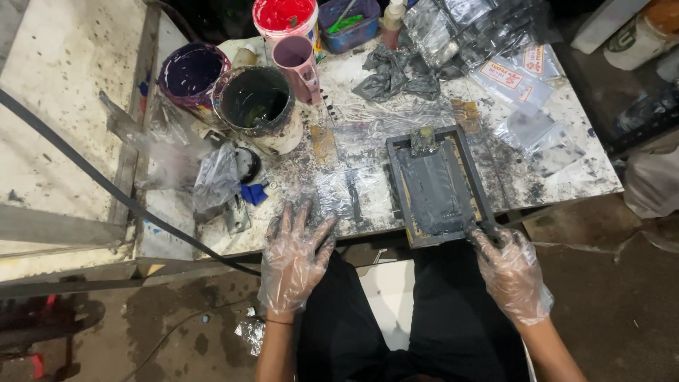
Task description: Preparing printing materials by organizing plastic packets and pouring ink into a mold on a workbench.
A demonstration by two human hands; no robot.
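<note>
Both my hands wear clear plastic gloves. My left hand (293, 258) lies flat with fingers spread at the near edge of the stained worktable (537, 187), touching a taped-down clear plastic sheet (346, 191). My right hand (511, 272) pinches the near right corner of a small grey printing-screen frame (436, 185) coated in dark grey ink, which rests flat on the table.
Paint tubs stand at the back left: a dark green one (256, 106), a purple one (191, 74), a red one (284, 18) and a pink cup (297, 64). A grey rag (392, 74) and clear printed pouches (520, 78) lie behind the frame. A black cable (92, 177) crosses the left.
</note>
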